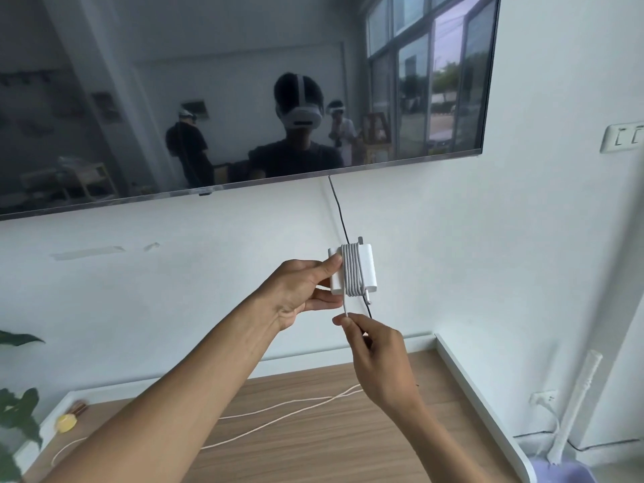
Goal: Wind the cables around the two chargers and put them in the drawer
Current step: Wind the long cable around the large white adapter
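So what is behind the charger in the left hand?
A black cord hanging from the TV passes behind the charger, against the white wall; its middle stretch is covered.

Soft, even daylight; the large glossy black wall screen [209, 99] mirrors bright windows [435, 74] at its right. Shadows are faint. Straight lines bow near the edges; the green plant leaves [17, 409], lower left, blur.

A dark TV [209, 99] was mounted on a white wall [522, 238], with bright windows [435, 81] reflected in its right part. A black cord [339, 210] was hung below it. A wooden desk [313, 430] was set near, a socket [623, 137] was fixed far right, and a plant [17, 413] was seen at left.
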Demonstrator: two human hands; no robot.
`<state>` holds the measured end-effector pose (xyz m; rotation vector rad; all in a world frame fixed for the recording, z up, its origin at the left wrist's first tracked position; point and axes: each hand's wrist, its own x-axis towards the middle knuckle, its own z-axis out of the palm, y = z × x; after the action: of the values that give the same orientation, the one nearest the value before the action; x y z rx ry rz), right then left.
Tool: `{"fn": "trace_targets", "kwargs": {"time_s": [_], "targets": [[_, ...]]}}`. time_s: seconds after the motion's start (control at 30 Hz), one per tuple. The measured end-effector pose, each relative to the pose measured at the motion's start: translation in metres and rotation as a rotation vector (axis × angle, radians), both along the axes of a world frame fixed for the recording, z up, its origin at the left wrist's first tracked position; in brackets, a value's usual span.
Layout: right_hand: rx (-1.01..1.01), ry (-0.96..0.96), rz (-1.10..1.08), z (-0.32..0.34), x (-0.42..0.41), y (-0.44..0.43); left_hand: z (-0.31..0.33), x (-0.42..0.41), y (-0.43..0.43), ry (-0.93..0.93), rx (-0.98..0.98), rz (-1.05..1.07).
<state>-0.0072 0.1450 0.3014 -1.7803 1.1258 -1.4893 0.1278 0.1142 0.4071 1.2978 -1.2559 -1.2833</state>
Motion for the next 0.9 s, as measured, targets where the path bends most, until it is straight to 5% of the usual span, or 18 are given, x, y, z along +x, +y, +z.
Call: {"fn": "trace_targets", "kwargs": {"time_s": [0.37,0.53,0.9], "targets": [[-0.043,0.318,0.025,0.029,-0.055,-0.046,-0.006,0.009,0.016,-0.464,-0.238,-0.265],[-0.021,0.464,0.058,0.057,-0.07,-0.058,-0.015,0.018,0.014,-0.822,-0.298,-0.273],[-0.025,0.599,0.002,0.081,-0.059,-0.043,-0.028,0.021,0.006,-0.98,-0.253,-0.103]]}}
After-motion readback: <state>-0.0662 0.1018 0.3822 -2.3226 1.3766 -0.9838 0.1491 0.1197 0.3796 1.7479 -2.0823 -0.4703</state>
